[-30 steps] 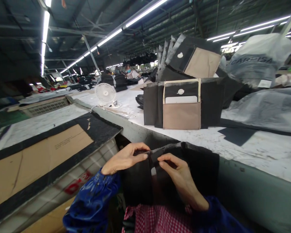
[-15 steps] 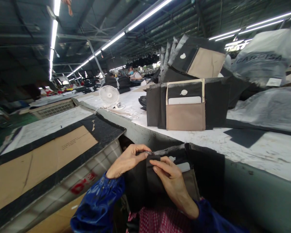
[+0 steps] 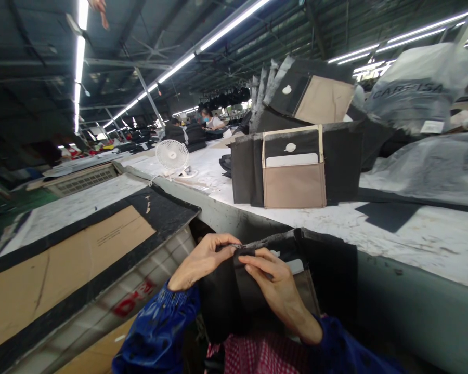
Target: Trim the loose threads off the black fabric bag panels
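Observation:
Over my lap hangs a black fabric panel (image 3: 220, 298) with a frayed grey top edge. It carries a taupe pocket (image 3: 307, 291) with a white card (image 3: 296, 266) tucked in, partly covered by my right hand. My left hand (image 3: 200, 262) pinches the panel's top edge between thumb and fingers. Just to its right, my right hand (image 3: 276, 285) has its fingertips closed on the black cloth slightly below that edge. Whether a smaller piece lies between those fingertips I cannot make out.
On the white worktable (image 3: 437, 254) ahead stands a similar panel with a taupe pocket (image 3: 294, 186), more panels (image 3: 323, 98) behind it. A small white fan (image 3: 172, 156) is further left. Plastic bags (image 3: 413, 93) sit at right. Cardboard (image 3: 74, 265) covers a crate (image 3: 152, 280) at left.
The view has shifted a little, so the table and its panels sit slightly further left. Both hands keep nearly the same hold on the black panel.

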Tool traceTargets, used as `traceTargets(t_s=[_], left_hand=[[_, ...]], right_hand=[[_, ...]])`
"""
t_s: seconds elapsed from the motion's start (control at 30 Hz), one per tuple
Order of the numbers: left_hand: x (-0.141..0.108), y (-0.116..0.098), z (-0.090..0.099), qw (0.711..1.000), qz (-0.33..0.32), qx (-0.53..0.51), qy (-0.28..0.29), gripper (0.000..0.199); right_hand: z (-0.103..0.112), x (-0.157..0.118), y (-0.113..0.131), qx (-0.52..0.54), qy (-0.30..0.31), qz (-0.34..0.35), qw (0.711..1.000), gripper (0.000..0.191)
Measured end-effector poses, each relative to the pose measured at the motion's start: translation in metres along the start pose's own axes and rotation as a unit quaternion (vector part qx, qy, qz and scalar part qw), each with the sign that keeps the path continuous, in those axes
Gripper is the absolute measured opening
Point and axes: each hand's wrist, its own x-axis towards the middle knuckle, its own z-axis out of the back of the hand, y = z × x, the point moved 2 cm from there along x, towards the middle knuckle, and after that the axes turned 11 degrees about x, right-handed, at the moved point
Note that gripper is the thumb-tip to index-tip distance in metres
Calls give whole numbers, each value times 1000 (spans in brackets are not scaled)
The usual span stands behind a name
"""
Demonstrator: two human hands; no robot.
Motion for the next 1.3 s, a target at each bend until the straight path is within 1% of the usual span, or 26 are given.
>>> traceTargets(t_s=[0.23,0.37,0.5,0.57,0.7,0.8,0.83,0.87,0.9,0.97,1.0,1.03,1.07,1.13,1.2,1.23,1.3], left_hand=[[-2,-3,0,1000,0,5,9,24],[-6,0,4,999,-21,-3,32,27],[-9,2,6,998,-24,-22,47,35],[-8,2,3,999,-21,-28,36,39],[-3,4,-6,999,3,-35,-19,25],[-2,7,-10,997,33,-37,-59,21],[-3,8,-11,996,41,-32,-71,20],[-4,8,-11,995,47,-24,-81,20],[-5,8,-12,995,48,-16,-89,21],[-6,6,-15,994,39,7,-100,22],[-7,4,-17,994,28,21,-105,22],[-7,3,-20,993,16,36,-110,22],[-7,2,-23,992,2,52,-113,21],[-8,3,-26,990,-22,84,-115,23],[-13,7,-23,987,-36,111,-107,25],[-16,10,-17,987,-39,120,-98,26],[-23,17,0,986,-40,135,-85,27]], right_hand=[[0,3,0,0,-1,-39,999,28],[-1,5,3,5,1,-40,999,26],[-2,7,3,4,10,-44,999,26],[-3,8,2,3,13,-46,999,26],[0,7,3,-7,22,-62,998,25],[9,7,10,-14,47,-104,993,22],[13,7,13,-27,43,-107,993,20],[18,9,16,-48,30,-95,994,19],[22,12,19,-78,12,-68,995,18],[26,19,25,-153,-10,12,988,19],[26,23,26,-186,-1,48,981,23],[24,27,27,-211,21,74,974,27],[23,31,27,-230,49,90,968,27],[20,38,27,-245,100,100,959,16],[20,43,26,-251,139,100,953,8],[21,44,26,-257,153,99,949,8],[25,47,25,-280,168,87,941,9]])
